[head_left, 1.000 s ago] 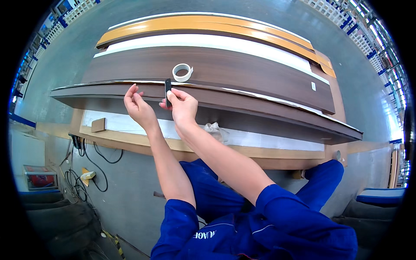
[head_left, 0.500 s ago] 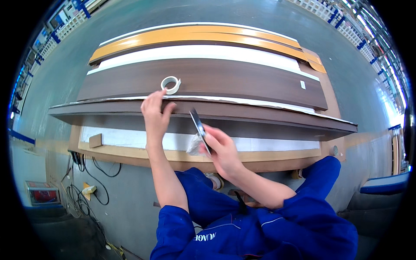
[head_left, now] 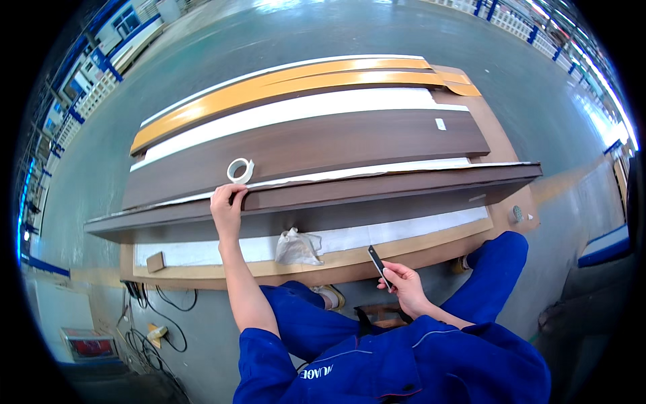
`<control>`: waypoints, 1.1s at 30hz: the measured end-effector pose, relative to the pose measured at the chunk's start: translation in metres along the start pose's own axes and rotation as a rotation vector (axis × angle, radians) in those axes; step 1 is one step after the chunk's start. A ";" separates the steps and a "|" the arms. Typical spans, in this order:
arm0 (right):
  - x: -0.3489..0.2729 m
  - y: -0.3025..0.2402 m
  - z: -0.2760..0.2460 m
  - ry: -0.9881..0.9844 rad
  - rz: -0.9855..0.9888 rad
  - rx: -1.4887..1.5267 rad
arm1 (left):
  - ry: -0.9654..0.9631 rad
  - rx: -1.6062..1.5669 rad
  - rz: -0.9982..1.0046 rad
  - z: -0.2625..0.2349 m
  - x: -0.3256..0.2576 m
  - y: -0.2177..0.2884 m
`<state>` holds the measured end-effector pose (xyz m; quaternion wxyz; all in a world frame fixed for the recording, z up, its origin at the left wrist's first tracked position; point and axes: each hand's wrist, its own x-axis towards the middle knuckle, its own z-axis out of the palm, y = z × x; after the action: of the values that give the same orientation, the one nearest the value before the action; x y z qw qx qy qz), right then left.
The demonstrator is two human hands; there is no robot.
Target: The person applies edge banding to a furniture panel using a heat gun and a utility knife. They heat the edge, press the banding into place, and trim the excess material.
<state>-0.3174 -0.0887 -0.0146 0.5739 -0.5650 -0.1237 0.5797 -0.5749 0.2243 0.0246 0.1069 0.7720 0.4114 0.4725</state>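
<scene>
My right hand (head_left: 406,288) is closed around a slim dark utility knife (head_left: 379,264), held low over the near edge of the bench and pointing up and away. At the upper edge of a long dark-brown panel (head_left: 377,188) standing on its side, my left hand (head_left: 227,207) pinches with thumb and forefinger. What lies between those fingertips is too small to make out; a thin white strip (head_left: 323,176) runs along that edge. Just beyond the left fingertips a roll of white tape (head_left: 240,171) rests on a flat brown board (head_left: 323,141).
Crumpled clear plastic (head_left: 297,247) lies on the white sheet in front of the panel. A small brown block (head_left: 155,262) sits near the left corner. Orange-faced strips (head_left: 282,81) lie at the far side. Black cables (head_left: 145,340) trail on the floor at left.
My right hand with the knife has moved down and right, away from the panel. The left hand's fingers have closed into a pinch at the panel's edge. My view has shifted.
</scene>
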 end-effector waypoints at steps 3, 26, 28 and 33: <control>-0.004 0.001 -0.007 0.015 0.012 0.015 | -0.012 -0.019 -0.005 0.008 0.003 0.007; 0.006 0.027 -0.049 0.055 0.047 -0.014 | 0.504 0.072 -0.637 -0.099 -0.191 -0.032; 0.003 0.035 -0.052 0.046 0.071 -0.036 | 0.384 0.325 -0.828 -0.133 -0.315 -0.045; -0.007 0.035 -0.065 0.007 0.089 -0.187 | 0.588 0.642 -1.387 -0.142 -0.542 0.017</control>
<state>-0.2856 -0.1379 -0.0603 0.4928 -0.6232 -0.1500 0.5885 -0.7978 -0.2172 -0.2384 0.0364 0.1797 0.9219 0.3413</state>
